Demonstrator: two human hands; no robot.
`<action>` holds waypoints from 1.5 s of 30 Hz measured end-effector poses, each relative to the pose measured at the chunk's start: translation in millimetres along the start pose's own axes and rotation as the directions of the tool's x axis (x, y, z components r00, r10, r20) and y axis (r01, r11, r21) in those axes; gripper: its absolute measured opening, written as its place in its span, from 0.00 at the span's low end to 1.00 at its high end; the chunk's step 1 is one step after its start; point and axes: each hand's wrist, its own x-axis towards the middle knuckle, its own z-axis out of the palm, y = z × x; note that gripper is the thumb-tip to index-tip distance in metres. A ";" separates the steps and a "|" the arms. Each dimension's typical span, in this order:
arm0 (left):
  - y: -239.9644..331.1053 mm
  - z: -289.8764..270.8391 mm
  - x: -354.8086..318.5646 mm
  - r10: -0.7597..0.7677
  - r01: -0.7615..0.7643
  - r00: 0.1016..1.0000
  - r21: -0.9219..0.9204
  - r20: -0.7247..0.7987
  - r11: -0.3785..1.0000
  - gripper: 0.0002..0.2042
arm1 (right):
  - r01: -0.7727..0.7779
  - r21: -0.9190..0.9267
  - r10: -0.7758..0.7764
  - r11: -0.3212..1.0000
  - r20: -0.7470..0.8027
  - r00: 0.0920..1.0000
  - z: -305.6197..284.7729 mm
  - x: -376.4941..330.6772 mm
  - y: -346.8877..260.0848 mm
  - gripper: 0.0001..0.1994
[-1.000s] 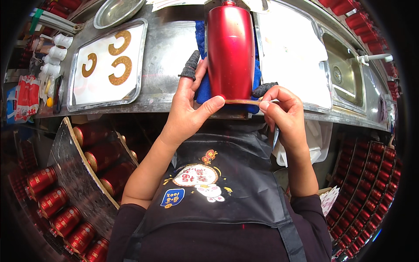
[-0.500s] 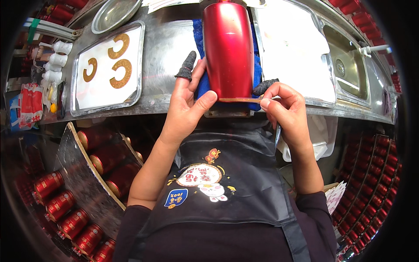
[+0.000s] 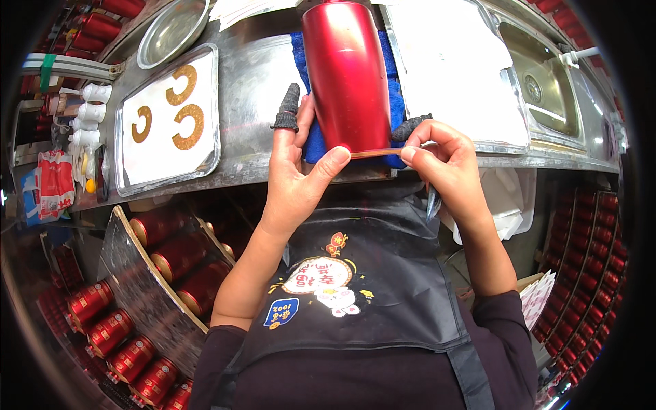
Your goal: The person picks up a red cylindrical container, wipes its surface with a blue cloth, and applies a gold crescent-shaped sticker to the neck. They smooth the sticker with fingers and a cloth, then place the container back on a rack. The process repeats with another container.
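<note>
Stainless steel counter point(image 3: 253, 89) fills the upper part of the head view, and against its front edge both hands are seen at work. A tall red metal canister point(image 3: 347, 72) is laid on a blue cloth point(image 3: 314, 140) between the hands, its lower rim nearest the person. The left hand point(image 3: 297, 174) is pressed against the canister's left side, thumb laid across the rim, and a dark fingertip cover point(image 3: 288, 109) is worn on its raised forefinger. The right hand point(image 3: 444, 160) is closed in a narrow pinch on a thin golden strip point(image 3: 376, 152), which is stretched along the canister's lower rim as far as the left thumb; another dark cover point(image 3: 412, 126) is worn on this hand.

Beyond the left hand, a steel tray point(image 3: 130, 174) is seen carrying three golden C-shaped pieces point(image 3: 186, 126). Beyond the right hand, a white sheet point(image 3: 454, 68) and a sink point(image 3: 540, 78) are visible. Below the left forearm, shelves of red tins point(image 3: 130, 342) are ranged. A black apron point(image 3: 369, 301) with a cartoon print is worn.
</note>
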 end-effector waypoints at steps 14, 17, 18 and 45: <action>1.5 -2.3 -8.7 0.251 -0.241 0.967 0.437 0.036 0.867 0.43 | -0.005 0.012 0.005 1.000 -0.012 1.000 2.0 5.1 10.8 0.05; 4.1 -0.3 -21.8 0.435 -0.450 0.863 0.782 0.256 0.431 0.23 | -0.001 0.021 0.001 1.000 0.000 1.000 1.8 5.9 11.4 0.05; 1.9 3.2 -25.9 0.430 -0.414 0.868 0.839 0.248 0.353 0.20 | -0.012 0.018 0.012 1.000 0.006 1.000 2.1 6.1 11.9 0.05; 16.3 19.9 -27.3 0.458 -0.363 0.838 0.930 0.297 0.062 0.13 | 0.031 0.060 -0.033 0.998 0.036 0.999 -0.2 13.9 26.3 0.04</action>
